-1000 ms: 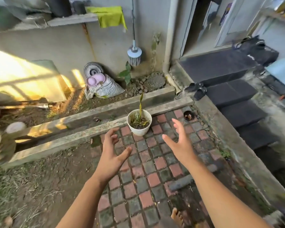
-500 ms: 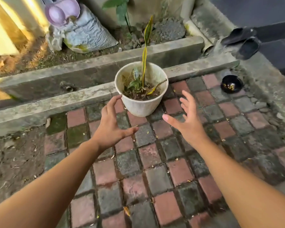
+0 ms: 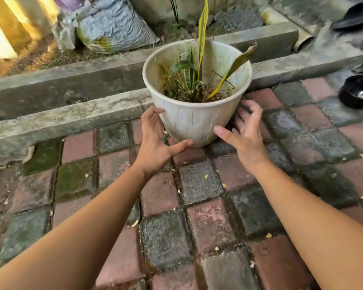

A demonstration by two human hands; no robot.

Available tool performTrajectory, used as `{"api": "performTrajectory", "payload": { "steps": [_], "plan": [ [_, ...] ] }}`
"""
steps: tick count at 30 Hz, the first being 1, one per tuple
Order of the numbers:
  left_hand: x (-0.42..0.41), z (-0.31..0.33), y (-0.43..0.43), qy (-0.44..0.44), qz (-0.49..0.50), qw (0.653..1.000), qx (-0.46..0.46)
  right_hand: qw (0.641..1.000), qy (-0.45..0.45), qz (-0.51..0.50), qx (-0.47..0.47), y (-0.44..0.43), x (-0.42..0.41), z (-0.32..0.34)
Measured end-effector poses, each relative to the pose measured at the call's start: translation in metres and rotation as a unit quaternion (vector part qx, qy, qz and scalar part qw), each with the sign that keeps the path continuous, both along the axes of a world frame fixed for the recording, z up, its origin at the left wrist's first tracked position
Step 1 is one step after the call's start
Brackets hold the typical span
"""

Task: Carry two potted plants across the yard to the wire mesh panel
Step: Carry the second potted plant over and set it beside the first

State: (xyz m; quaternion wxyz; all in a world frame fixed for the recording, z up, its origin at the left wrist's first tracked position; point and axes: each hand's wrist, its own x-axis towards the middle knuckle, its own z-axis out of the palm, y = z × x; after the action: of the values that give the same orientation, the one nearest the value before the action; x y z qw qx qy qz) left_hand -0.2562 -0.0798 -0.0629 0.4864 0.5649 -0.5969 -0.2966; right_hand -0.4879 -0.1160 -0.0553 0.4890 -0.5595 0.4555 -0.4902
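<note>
Reaching for round white plastic pot [image 3: 194,120], soil-filled, frame centre, on brick paving [image 3: 199,185]. My left hand [image 3: 155,141] touches its wall; right hand [image 3: 244,132] beside; both spread, nothing gripped. Likely heavy, stiff; hold low on both sides.

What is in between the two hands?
The white plant pot sits between the left hand and right hand in the head view, standing on the brick paving. Both hands are open.

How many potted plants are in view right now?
1: the white pot on the brick paving, between the left hand and right hand. A second may be out of frame.
</note>
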Motion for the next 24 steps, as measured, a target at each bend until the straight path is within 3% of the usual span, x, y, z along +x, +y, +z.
{"api": "performTrajectory", "payload": {
  "steps": [5, 10, 16, 24],
  "plan": [
    [-0.010, -0.005, -0.018, 0.088, 0.011, 0.996, 0.016, 0.997, -0.065, -0.034, 0.029, -0.022, 0.015, -0.018],
    [-0.017, -0.005, -0.032, 0.136, 0.029, 0.989, 0.049, 0.995, -0.073, -0.014, 0.067, -0.034, 0.013, -0.024],
    [-0.022, -0.002, -0.033, 0.162, 0.035, 0.984, 0.062, 0.992, -0.085, 0.032, 0.090, -0.042, 0.014, -0.023],
    [-0.026, 0.009, -0.020, 0.166, 0.043, 0.984, 0.044, 0.984, -0.141, 0.004, 0.108, -0.013, 0.014, -0.020]
  ]
}}
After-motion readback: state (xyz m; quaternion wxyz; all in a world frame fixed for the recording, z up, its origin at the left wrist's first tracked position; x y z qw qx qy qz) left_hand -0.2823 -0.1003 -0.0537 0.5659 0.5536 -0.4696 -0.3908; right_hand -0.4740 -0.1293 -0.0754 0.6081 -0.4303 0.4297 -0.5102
